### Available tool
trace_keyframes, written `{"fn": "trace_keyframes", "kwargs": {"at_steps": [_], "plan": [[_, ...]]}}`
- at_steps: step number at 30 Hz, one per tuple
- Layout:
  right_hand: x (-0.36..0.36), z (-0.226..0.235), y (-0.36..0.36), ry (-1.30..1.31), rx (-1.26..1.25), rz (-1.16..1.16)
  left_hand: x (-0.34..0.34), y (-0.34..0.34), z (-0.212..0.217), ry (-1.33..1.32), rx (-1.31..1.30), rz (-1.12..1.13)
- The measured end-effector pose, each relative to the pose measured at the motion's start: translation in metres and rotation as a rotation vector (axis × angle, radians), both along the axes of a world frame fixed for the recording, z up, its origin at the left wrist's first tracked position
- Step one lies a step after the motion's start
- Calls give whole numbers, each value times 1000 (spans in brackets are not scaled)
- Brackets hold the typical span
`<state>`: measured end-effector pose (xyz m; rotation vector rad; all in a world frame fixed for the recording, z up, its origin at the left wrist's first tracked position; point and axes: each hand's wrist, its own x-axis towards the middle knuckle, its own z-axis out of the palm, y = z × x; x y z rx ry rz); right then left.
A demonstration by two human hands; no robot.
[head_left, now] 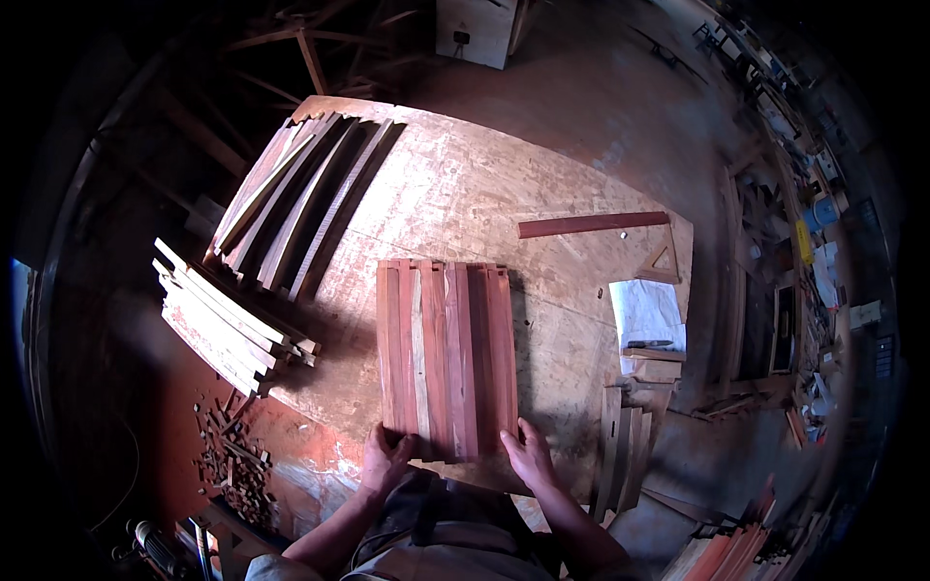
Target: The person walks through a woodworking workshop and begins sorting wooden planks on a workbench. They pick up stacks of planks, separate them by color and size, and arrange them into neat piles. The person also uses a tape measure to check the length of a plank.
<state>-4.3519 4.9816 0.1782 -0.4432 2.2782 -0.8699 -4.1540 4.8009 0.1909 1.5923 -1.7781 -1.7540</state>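
A large wooden worktable is bathed in light from above, and its far left corner is covered by long dark-sided strips laid slantwise. Near the middle of the close edge, in front of the person's body, a block of reddish wooden strips is laid side by side, with one paler strip seen among them; its near ends are left slightly uneven. By the left edge, a stack of pale battens is set, and below it a heap of small offcuts is scattered on the floor. At the near right corner, several short boards are grouped. A lone dark red strip is placed toward the far right. The block's near left corner is touched by the left hand, its fingers curled; whether anything is pinched cannot be told. The block's right edge is met by the right hand, its thumb and fingers spread. Beyond, a white paper sheet is laid beside a wooden set square, and a dark pen-like tool is rested at the sheet's near end.
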Motion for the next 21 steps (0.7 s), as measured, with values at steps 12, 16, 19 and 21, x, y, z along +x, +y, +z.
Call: {"fn": "trace_keyframes", "kwargs": {"at_steps": [12,16,19,21], "plan": [[7,-24,1,10,-103,-81,-4,-6,8,-164,-33,-34],[-3,-28,-14,7,-100,-77,-22,-18,23,-167,-89,-21],[-21,-18,-40,-6,-158,-61,-34,-36,18,-182,-136,-30],[-36,-10,-64,38,-175,-62,-44,-54,11,-192,-153,-34]]}}
